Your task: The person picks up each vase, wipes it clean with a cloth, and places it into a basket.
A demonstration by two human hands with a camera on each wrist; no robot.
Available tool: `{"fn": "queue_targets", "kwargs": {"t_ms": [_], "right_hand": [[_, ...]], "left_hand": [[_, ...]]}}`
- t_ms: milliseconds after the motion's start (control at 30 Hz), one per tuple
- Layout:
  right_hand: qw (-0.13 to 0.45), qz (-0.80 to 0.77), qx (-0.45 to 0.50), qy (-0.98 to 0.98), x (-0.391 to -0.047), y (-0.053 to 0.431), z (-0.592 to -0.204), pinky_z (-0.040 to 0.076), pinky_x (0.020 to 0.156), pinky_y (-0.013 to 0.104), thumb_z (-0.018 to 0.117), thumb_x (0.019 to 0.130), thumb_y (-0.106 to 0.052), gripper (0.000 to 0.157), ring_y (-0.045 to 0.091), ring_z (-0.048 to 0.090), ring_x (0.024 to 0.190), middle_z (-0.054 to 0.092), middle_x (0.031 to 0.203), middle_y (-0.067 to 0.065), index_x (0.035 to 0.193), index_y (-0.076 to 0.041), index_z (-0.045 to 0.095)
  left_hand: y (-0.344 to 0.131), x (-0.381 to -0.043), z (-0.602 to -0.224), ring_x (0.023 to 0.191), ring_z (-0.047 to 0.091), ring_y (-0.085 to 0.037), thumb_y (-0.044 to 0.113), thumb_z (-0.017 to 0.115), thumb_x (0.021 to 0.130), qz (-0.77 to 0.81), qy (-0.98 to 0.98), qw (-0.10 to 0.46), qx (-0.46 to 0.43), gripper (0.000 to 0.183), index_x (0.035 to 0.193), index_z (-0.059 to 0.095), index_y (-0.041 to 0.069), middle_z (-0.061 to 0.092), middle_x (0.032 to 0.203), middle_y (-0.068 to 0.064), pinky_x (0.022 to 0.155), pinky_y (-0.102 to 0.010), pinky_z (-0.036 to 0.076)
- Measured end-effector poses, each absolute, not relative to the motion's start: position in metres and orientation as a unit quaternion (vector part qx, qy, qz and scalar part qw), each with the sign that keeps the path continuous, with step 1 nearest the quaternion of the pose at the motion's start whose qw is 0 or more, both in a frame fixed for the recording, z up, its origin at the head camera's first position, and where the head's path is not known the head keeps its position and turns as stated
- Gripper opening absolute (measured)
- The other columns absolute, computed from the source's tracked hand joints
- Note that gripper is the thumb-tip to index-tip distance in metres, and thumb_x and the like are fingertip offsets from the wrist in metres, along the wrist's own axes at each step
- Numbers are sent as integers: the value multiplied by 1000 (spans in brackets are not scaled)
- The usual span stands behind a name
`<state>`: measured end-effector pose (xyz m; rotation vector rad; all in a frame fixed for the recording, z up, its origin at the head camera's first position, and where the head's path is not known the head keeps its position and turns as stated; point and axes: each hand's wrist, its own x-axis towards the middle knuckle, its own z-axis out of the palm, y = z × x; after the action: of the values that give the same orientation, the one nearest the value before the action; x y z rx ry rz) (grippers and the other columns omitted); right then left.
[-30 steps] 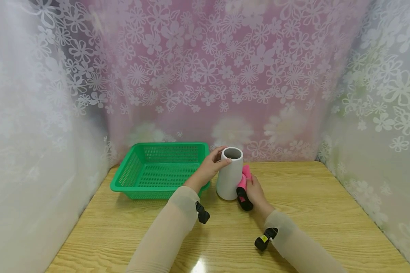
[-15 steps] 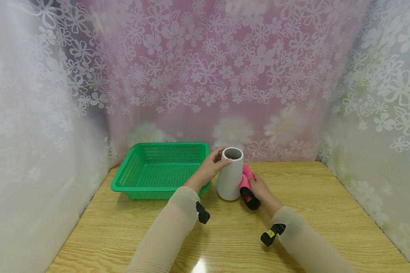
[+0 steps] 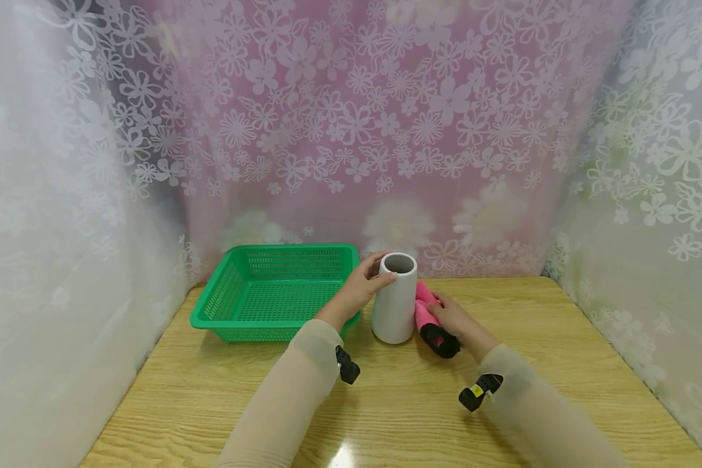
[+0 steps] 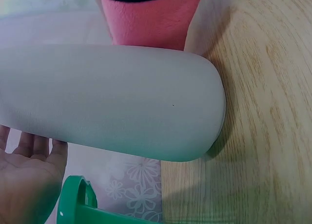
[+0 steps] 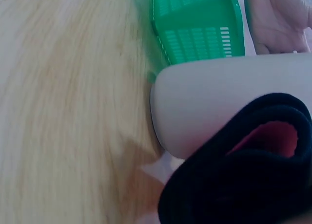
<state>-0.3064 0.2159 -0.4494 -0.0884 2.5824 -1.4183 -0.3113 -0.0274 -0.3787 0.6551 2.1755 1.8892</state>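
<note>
A white vase [image 3: 394, 309], wider at its base and open at the top, stands upright on the table. My left hand [image 3: 359, 286] grips its upper part from the left, thumb at the front of the rim and fingers behind. My right hand [image 3: 453, 318] pinches a folded pink cloth [image 3: 426, 314] with a black end [image 3: 441, 341], right at the vase's lower right side. In the left wrist view the pink fabric [image 4: 151, 22] shows just beyond the vase. In the right wrist view the black fold [image 5: 234, 160] covers part of the vase and hides my right fingers.
A green slotted plastic basket [image 3: 281, 330] stands on the left of the wooden table [image 3: 386, 403], close to the vase and my left wrist. Behind hangs a pink floral curtain [image 3: 351, 130], with pale sheets on both sides.
My right hand has moved right, and the cloth's black end has swung outward from the vase's front. The left hand and the vase have stayed almost in place.
</note>
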Motion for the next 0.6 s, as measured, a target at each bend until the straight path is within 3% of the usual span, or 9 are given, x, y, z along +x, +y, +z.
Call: {"fn": "queue_targets", "kwargs": {"t_ms": [133,367,600], "right_hand": [[114,-472,-51,873,-309,226,-446,36,107,56,44,106,-19,55,43,43,126,38,147,33,154,2,28],[126,-440,-88,885,-313,248,-439,39,101,53,46,106,-19,54,43,43,124,37,147,34,153,3,31],[142,-405,-118,896,-321,270,-428,45,80,34,47,106,-21,54,36,50,105,42,140,31,154,-1,31]], "left_hand": [[-27,-317,-384,141,40,-27,28,65,100,637,734,95,218,64,156,37,16,46,151,-5,111,-51,38],[-23,-336,-407,141,41,-22,34,67,98,648,726,84,213,62,153,41,28,47,150,1,112,-51,36],[-22,-336,-408,139,42,-21,39,69,96,645,730,78,212,64,153,41,28,49,148,2,111,-51,37]]}}
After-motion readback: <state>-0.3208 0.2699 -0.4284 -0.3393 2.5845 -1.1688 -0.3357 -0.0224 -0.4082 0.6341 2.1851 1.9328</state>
